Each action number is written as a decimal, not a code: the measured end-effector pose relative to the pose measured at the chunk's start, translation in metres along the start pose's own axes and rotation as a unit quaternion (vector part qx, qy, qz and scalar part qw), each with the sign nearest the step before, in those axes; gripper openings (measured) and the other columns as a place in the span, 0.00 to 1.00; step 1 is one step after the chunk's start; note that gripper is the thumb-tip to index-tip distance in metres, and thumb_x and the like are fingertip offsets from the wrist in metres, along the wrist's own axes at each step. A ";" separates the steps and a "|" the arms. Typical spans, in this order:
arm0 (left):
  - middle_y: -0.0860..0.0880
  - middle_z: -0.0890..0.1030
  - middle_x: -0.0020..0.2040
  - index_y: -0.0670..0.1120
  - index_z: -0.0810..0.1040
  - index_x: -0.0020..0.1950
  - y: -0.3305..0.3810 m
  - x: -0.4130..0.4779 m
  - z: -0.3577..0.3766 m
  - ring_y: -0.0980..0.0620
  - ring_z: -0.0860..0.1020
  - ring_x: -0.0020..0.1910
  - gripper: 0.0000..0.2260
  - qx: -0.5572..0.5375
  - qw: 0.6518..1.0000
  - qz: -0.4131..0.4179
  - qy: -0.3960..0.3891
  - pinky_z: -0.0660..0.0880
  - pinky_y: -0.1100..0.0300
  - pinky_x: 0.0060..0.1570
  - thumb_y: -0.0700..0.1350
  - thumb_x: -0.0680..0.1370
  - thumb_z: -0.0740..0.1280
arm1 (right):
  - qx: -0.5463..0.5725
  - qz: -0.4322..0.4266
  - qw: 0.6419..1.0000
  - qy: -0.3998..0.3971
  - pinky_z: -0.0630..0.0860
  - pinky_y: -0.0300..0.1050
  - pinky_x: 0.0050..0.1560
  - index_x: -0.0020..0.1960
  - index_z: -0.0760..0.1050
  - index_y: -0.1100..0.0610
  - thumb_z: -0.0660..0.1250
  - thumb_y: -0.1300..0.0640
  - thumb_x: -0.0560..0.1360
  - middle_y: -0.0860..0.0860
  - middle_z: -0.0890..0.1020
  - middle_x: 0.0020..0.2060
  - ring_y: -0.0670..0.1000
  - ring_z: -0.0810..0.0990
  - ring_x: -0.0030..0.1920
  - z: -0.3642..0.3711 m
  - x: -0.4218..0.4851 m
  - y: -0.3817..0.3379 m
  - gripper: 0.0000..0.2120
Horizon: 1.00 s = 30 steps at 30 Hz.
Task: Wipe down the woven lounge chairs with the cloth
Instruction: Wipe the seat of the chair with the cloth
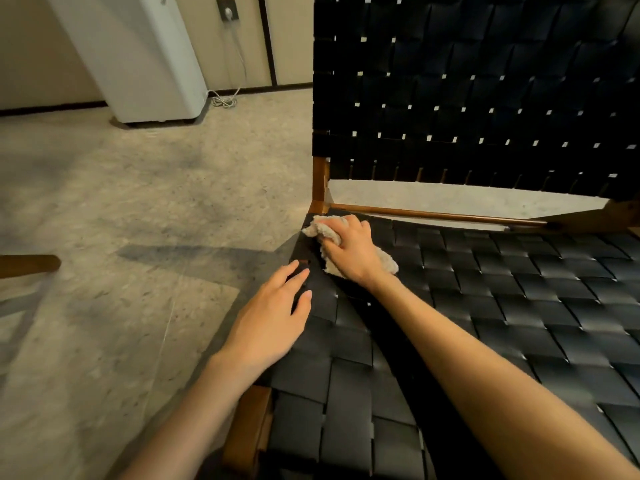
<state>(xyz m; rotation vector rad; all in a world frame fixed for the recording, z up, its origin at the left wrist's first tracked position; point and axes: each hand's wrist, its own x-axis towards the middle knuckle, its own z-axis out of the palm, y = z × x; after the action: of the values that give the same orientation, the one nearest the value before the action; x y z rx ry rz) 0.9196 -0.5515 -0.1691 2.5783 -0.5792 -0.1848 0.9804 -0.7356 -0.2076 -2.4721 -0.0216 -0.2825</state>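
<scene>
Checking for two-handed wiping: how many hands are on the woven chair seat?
2. The right hand grips the cloth at the woven seat's far corner by the backrest post; the left hand rests flat on the seat's edge, nearer the camera.

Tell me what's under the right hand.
A crumpled beige cloth, gripped against the black woven seat. The right hand covers the cloth's middle; the weave beneath is hidden.
</scene>
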 end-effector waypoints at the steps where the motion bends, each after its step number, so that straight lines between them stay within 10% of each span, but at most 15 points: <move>1: 0.58 0.58 0.76 0.53 0.63 0.75 0.000 -0.003 -0.001 0.58 0.60 0.73 0.21 -0.004 1.000 0.001 0.001 0.61 0.63 0.66 0.52 0.82 0.55 | 0.006 -0.013 1.000 0.010 0.58 0.45 0.60 0.67 0.72 0.50 0.60 0.55 0.79 0.51 0.76 0.61 0.52 0.68 0.62 -0.001 0.001 -0.001 0.16; 19: 0.65 0.54 0.75 0.57 0.61 0.75 -0.002 0.003 0.007 0.63 0.60 0.71 0.22 -0.059 0.998 -0.014 0.023 0.58 0.71 0.62 0.54 0.81 0.56 | -0.123 0.055 0.990 0.028 0.61 0.52 0.60 0.63 0.74 0.53 0.57 0.45 0.79 0.57 0.70 0.61 0.59 0.64 0.61 0.038 0.108 0.024 0.19; 30: 0.55 0.71 0.69 0.48 0.73 0.69 -0.001 -0.010 -0.009 0.57 0.69 0.66 0.17 -0.075 0.992 -0.034 0.097 0.64 0.63 0.65 0.45 0.80 0.60 | -0.040 0.026 0.998 -0.038 0.65 0.52 0.60 0.56 0.77 0.58 0.57 0.55 0.80 0.56 0.70 0.59 0.57 0.67 0.59 0.013 0.044 -0.027 0.12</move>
<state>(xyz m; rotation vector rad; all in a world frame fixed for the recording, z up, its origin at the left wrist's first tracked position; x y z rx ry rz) 0.9132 -0.5425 -0.1614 2.4354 -0.3904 -0.0001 1.0240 -0.7088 -0.1926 -2.5583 0.0213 -0.1701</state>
